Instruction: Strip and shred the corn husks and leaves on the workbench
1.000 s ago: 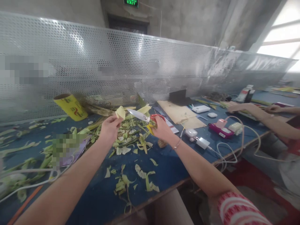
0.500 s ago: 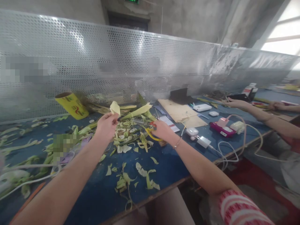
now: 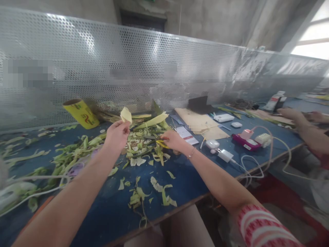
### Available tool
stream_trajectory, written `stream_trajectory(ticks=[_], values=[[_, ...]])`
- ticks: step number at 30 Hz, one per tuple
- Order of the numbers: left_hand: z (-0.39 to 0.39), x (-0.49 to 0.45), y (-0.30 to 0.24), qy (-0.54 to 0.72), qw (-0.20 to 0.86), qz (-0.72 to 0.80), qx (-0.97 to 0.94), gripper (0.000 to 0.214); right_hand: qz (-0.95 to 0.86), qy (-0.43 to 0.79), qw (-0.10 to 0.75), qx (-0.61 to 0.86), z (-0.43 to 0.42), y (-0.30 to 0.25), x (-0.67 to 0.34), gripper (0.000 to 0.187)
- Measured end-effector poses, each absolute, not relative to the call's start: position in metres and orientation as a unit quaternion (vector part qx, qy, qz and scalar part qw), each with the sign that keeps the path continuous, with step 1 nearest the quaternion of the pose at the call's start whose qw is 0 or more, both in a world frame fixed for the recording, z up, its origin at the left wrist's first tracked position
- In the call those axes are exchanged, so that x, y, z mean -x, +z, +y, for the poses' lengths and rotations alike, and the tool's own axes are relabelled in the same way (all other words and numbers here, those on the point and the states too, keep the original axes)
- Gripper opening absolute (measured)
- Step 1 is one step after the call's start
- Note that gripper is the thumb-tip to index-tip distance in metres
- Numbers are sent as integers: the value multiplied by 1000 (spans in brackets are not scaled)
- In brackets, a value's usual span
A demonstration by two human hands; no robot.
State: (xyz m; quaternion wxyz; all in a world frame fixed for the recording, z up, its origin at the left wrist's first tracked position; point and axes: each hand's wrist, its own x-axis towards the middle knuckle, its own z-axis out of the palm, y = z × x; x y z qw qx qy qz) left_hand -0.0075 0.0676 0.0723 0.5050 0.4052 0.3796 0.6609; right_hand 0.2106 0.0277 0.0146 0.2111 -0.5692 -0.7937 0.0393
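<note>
My left hand (image 3: pixel 116 135) is closed, pinching a pale yellow-green piece of leaf (image 3: pixel 125 115) that stands up from the fingertips. In my right hand (image 3: pixel 175 140) is a pair of scissors (image 3: pixel 161 143) with yellow and orange handles. The blades point left toward my left hand, low over a heap of cut scraps, apart from the pinched leaf; how far they are parted is unclear. Behind the scissors lies a long pale leaf strip (image 3: pixel 155 120). Cut leaf bits (image 3: pixel 137 161) spread below and between my hands.
A yellow cardboard tube (image 3: pixel 81 114) leans near the perforated metal screen (image 3: pixel 144 68). Green stalks lie left. Brown paper (image 3: pixel 195 120), a white charger (image 3: pixel 224 155) and a magenta power strip (image 3: pixel 245 142) with cables are on the right, beyond which a co-worker's hand (image 3: pixel 289 113) is working.
My right hand has shifted a little left with the scissors. My left hand holds the leaf piece nearly still. The co-worker's nearer hand has moved right. The view has shifted slightly.
</note>
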Motion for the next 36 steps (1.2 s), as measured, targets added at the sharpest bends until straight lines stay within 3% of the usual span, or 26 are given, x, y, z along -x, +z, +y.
stream_trajectory(ticks=[2,5,9,13,17,23,26,32,36], values=[[67,8,73,665,510,379,-393,16,-832,72,255,487,16,20,-209,30],[68,8,73,664,519,380,-381,15,-884,119,233,388,3,25,-203,38],[69,9,72,665,526,371,-379,15,-877,118,242,398,0,24,-199,13],[68,8,72,663,527,370,-384,15,-746,290,394,452,4,25,-208,8],[67,8,71,660,528,368,-388,14,-595,482,517,382,8,23,-213,22],[69,10,69,670,526,340,-398,15,-516,595,518,334,10,14,-200,30],[70,10,69,670,527,343,-395,13,-607,540,462,356,5,7,-187,22],[65,6,67,660,513,356,-418,16,-874,216,290,324,-13,0,-165,5],[61,2,64,646,463,382,-472,22,-865,84,280,407,-11,7,-177,10]])
